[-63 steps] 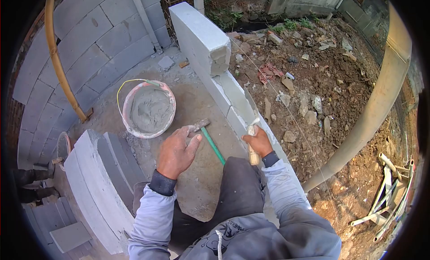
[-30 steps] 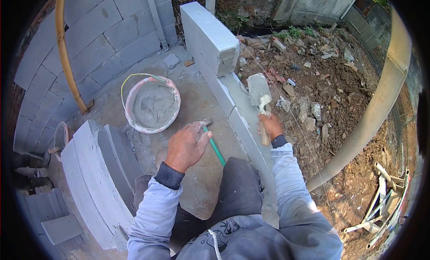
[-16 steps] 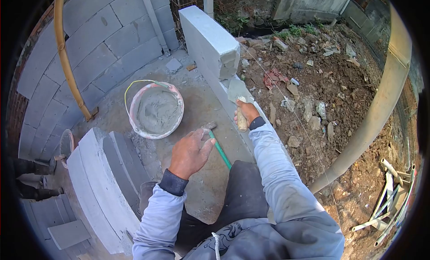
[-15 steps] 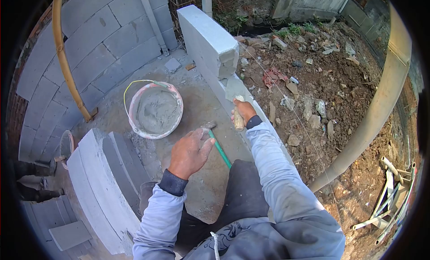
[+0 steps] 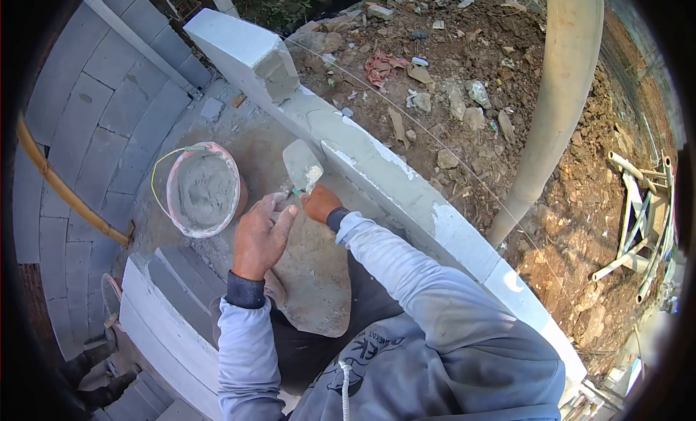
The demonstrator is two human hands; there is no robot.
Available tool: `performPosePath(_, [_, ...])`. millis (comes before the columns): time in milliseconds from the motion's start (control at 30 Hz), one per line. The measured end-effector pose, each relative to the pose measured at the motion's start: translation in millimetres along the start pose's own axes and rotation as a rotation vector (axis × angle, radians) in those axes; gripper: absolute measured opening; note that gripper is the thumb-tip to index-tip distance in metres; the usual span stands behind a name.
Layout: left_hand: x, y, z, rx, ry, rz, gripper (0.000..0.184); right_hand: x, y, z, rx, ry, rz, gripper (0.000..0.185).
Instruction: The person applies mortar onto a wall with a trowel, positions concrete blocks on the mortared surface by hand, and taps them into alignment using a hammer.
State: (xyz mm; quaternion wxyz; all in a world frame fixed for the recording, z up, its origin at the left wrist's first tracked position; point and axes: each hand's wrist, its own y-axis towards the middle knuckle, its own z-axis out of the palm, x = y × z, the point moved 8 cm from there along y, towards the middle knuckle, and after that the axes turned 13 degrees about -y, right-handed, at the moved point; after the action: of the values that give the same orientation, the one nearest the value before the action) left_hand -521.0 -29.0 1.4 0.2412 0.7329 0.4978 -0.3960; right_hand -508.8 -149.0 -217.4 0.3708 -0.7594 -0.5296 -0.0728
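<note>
My right hand (image 5: 321, 204) is closed around the handle of a trowel (image 5: 299, 162). The grey trowel blade is beside the inner face of the low block wall (image 5: 457, 236), above the floor. A grey mortar layer (image 5: 355, 142) covers part of the wall's top, next to a raised white block (image 5: 235, 40). My left hand (image 5: 259, 234) hovers left of my right hand, fingers loosely bent and thumb apart, with nothing visible in it. Between the hands shows a bit of a green handle (image 5: 297, 192), mostly hidden. A bucket of mortar (image 5: 233, 176) stands to the left.
Stacked blocks (image 5: 170, 323) stand at my lower left, near another person's legs (image 5: 90, 366). A taller block wall (image 5: 101, 102) and a bamboo pole (image 5: 69, 196) are further left. Beyond the low wall are a string line (image 5: 435, 139), rubble, a thick bamboo pole (image 5: 554, 95) and pipes (image 5: 638, 240).
My right hand has brought the trowel off the wall top, down to its inner side and closer to my left hand. The camera view has turned right.
</note>
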Motion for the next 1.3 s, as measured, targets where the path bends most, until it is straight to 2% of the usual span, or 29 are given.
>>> performPosePath(67, [-1.8,5.3,3.6,-0.008,-0.028,0.041,0.035,-1.9,-32.4,8.6,0.152,-0.018,-0.048,0.047])
performPosePath(167, [-7.7,13.7,4.0,-0.027,-0.029,0.066,0.035,-30.7,-75.5,-20.0,-0.074,0.195,-0.162,0.049])
performPosePath(233, [-7.0,12.4,8.0,-0.019,-0.032,0.05,0.035,-59.2,-110.1,-60.1,0.11,0.367,-0.008,0.052])
performPosePath(333, [-5.5,13.6,15.4,0.01,0.004,0.015,0.035,-123.5,-149.6,-99.7,0.09,0.584,0.104,0.049])
performPosePath(433, [-6.8,15.0,18.0,0.032,0.066,0.016,0.034,-174.6,-179.4,-119.0,0.161,0.747,0.362,0.046])
performPosePath(533, [-9.8,15.7,24.7,0.033,0.102,0.084,0.033,-188.1,-172.5,-120.6,0.243,0.857,0.406,0.046])
performPosePath(733, [-13.7,14.7,45.1,0.072,0.121,0.088,0.033,-207.3,-95.5,-149.2,0.288,0.688,0.441,0.047])
performPosePath(833, [-19.9,10.8,55.8,0.096,0.161,0.132,0.035,-242.5,-61.9,-182.4,0.043,0.477,0.521,0.049])
performPosePath(867, [-22.4,6.2,57.8,0.099,0.178,0.166,0.035,-253.4,-62.1,-192.2,-0.082,0.266,0.46,0.049])
performPosePath(933, [-27.8,10.8,53.2,0.074,0.173,0.184,0.035,-259.0,-66.6,-211.2,-0.328,-0.171,0.308,0.051])
performPosePath(967, [-30.9,7.3,48.5,0.077,0.154,0.152,0.035,-219.8,-104.3,-215.7,-0.211,-0.008,0.328,0.057])
performPosePath(1067, [-23.4,0.8,45.8,0.092,0.151,0.121,0.035,-213.2,-151.1,-180.6,-0.308,-0.07,0.289,0.051])
performPosePath(1167, [-15.4,7.3,48.6,0.082,0.185,0.143,0.035,-197.6,-172.8,-163.9,-0.452,-0.358,0.229,0.049])
performPosePath(1300, [-13.9,1.0,52.4,0.117,0.243,0.166,0.034,-176.1,-179.4,-164.7,-0.53,-0.529,0.144,0.045])
